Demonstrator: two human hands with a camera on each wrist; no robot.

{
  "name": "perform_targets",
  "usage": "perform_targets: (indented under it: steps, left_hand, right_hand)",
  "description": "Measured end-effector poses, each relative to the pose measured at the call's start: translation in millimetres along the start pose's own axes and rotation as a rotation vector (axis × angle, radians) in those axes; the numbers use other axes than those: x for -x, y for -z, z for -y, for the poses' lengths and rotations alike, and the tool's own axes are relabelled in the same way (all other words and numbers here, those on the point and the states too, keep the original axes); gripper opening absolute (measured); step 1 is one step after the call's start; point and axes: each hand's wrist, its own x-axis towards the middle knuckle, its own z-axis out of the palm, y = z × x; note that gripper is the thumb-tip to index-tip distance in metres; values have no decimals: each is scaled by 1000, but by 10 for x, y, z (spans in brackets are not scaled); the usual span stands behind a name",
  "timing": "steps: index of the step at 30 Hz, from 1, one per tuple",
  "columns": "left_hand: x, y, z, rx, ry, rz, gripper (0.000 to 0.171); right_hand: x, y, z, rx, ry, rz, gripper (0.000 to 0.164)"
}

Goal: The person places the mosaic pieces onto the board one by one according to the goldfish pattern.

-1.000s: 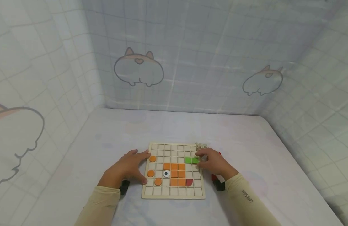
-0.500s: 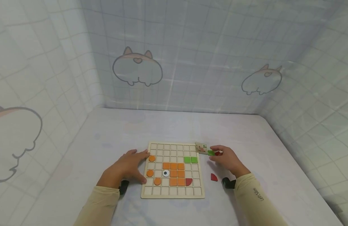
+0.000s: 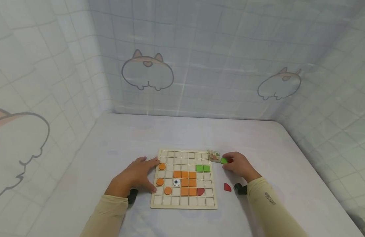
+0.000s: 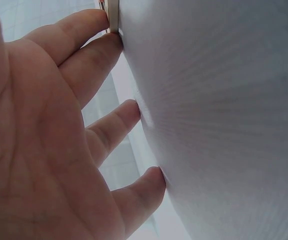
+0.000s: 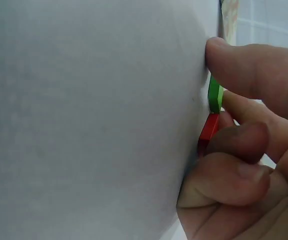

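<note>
A wooden grid board [image 3: 183, 206] lies on the table. On it are orange squares [image 3: 184, 182], several orange discs [image 3: 168, 190], a white eye disc [image 3: 176, 182], a red quarter-circle [image 3: 200, 191] and two green squares [image 3: 202, 168]. My left hand [image 3: 133, 177] spreads along the board's left edge, thumb and fingers at the rim; in the left wrist view fingertips [image 4: 131, 107] rest on the tabletop. Right of the board, my right hand [image 3: 238, 165] pinches a loose green square tile [image 5: 215, 95] low at the table. A red piece [image 5: 209, 130] lies against that tile, partly hidden by curled fingers.
A small pattern card [image 3: 214, 156] lies at the board's upper right corner. Another red quarter-circle piece [image 3: 227, 187] lies right of the board. Tiled-print curtains [image 3: 200, 65] enclose the table [image 3: 182, 131] at the back and sides.
My right hand has moved right from the board's right edge to the loose green tile, uncovering the card and red pieces. My left hand stays at the left edge.
</note>
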Motion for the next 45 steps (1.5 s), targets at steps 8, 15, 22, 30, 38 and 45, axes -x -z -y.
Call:
perform_targets:
  steps: [8, 15, 22, 30, 38, 45]
  left_hand:
    - [26, 7, -1, -7, 4, -8, 118]
    - [27, 8, 8, 7, 24, 9, 118]
    - [13, 1, 23, 1, 14, -1, 118]
    - [-19, -11, 35, -18, 4, 2, 119]
    - [9, 7, 3, -21, -7, 3, 116]
    - [6, 19, -10, -13, -12, 6, 116]
  right_hand:
    - [-18, -38, 23, 50, 9, 6, 38]
    - [44, -72, 150, -7, 66, 7, 34]
    - [36, -147, 392, -39, 207, 42, 29]
    - [-18, -315, 603, -62, 235, 113, 29]
    - [-83, -389, 722, 2, 221, 149, 30]
    - [-101, -412, 773, 30, 208, 147, 29]
